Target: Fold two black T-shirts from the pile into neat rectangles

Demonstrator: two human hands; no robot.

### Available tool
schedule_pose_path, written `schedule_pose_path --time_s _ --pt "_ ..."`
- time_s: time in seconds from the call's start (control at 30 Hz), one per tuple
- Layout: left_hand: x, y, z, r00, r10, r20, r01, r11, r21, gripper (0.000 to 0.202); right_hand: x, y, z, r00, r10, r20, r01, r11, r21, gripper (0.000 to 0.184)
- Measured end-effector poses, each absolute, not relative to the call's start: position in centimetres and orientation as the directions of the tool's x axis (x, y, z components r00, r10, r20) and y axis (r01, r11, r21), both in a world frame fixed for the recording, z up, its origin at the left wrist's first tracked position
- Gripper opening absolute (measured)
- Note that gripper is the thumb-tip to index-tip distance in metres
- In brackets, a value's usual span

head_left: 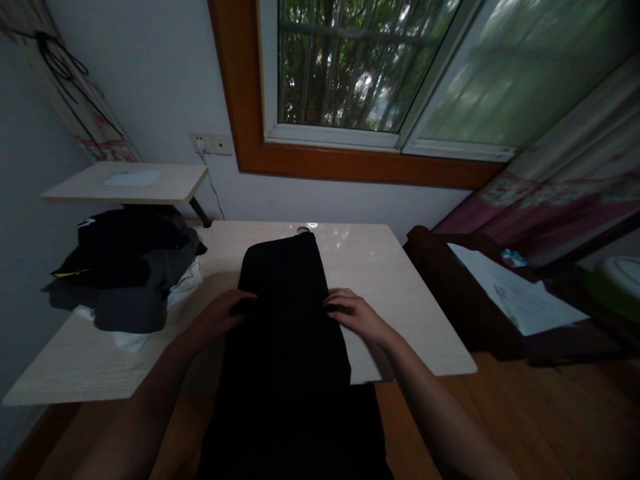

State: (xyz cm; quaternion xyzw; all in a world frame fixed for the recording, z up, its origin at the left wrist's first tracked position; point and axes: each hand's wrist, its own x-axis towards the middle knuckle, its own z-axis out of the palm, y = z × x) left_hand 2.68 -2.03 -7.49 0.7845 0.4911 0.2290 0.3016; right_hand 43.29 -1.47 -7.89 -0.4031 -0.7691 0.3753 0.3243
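A long black garment (285, 293) lies lengthwise over the table, its narrower end toward the window. It looks folded flat, but the dark cloth hides its details. The near part drops past the table's front edge and merges with dark cloth below. At its left edge my left hand (226, 313) is closed, thumb and fingers gripping the fabric. Opposite, my right hand (354, 313) pinches the right edge at about the same height.
Left of the garment, a heap of black, grey and white clothes (133, 267) sits on the pale table (400, 293), beside a raised shelf (125, 183). A small round object (303, 230) lies at the back edge. Dark furniture with papers (515, 293) stands to the right.
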Motion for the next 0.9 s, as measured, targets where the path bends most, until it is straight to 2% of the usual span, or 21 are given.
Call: schedule_pose_path --time_s 0.13,0.2,0.3,0.43,0.53,0.77,0.9 --pt "3.5 -0.9 -7.6 0.182 0.977 0.108 0.637 -0.2 0.744 0.049 41.9 -0.2 -9.0 -0.174 0.978 0.118 0.295 0.166 -0.941 0.031" --pt "3.9 -0.2 -7.7 0.058 0.991 0.122 0.658 -0.13 0.742 0.056 41.3 0.8 -9.5 -0.092 0.991 0.102 0.284 0.124 -0.951 0.036" --pt "4.2 0.5 -8.2 -0.046 0.995 0.092 0.712 -0.032 0.701 0.062 40.8 2.2 -10.1 -0.022 0.991 0.132 0.384 0.13 -0.914 0.039" --pt "4.3 0.7 -8.9 -0.069 0.996 0.065 0.733 0.006 0.68 0.059 40.7 2.9 -10.5 -0.019 0.981 0.191 0.538 0.172 -0.825 0.038" --pt "4.4 0.6 -9.0 -0.092 0.994 0.065 0.727 0.022 0.687 0.056 40.9 2.8 -10.7 -0.037 0.974 0.221 0.587 0.201 -0.784 0.038" --pt "3.8 0.7 -9.2 -0.132 0.99 0.044 0.695 0.061 0.716 0.055 41.0 2.6 -11.6 0.035 0.979 0.199 0.542 0.149 -0.827 0.038" --pt "3.5 0.5 -9.0 -0.137 0.99 0.017 0.628 0.074 0.775 0.054 40.9 2.3 -11.1 0.015 0.982 0.187 0.54 0.149 -0.829 0.041"
